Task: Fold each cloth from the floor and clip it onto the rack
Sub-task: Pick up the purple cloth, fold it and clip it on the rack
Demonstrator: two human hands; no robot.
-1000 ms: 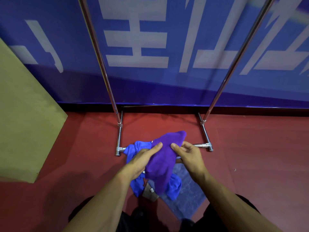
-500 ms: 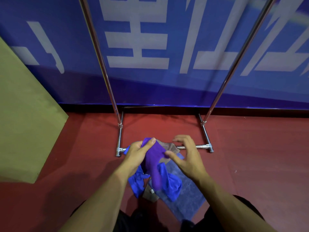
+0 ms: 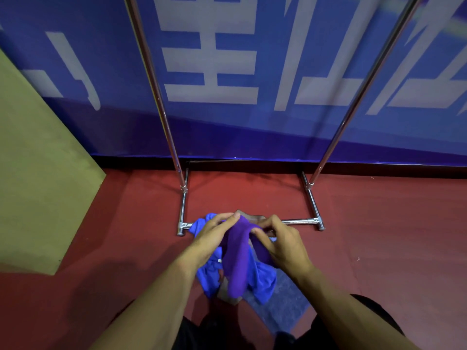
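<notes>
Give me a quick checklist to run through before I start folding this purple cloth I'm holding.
1. Both hands on the soft purple cloth: ok. The left hand and right hand each pinch its top edge.
2. Purple cloth lifted free of the pile: cannot tell; its lower end hangs against the crumpled bright blue cloth.
3. Cloth spread flat for a fold: not ok; it hangs bunched in a narrow strip.
4. Shiny metal rack within reach: ok, its base bar lies just beyond the hands.
5. Clips ready on the rack: cannot tell; none in view.
</notes>
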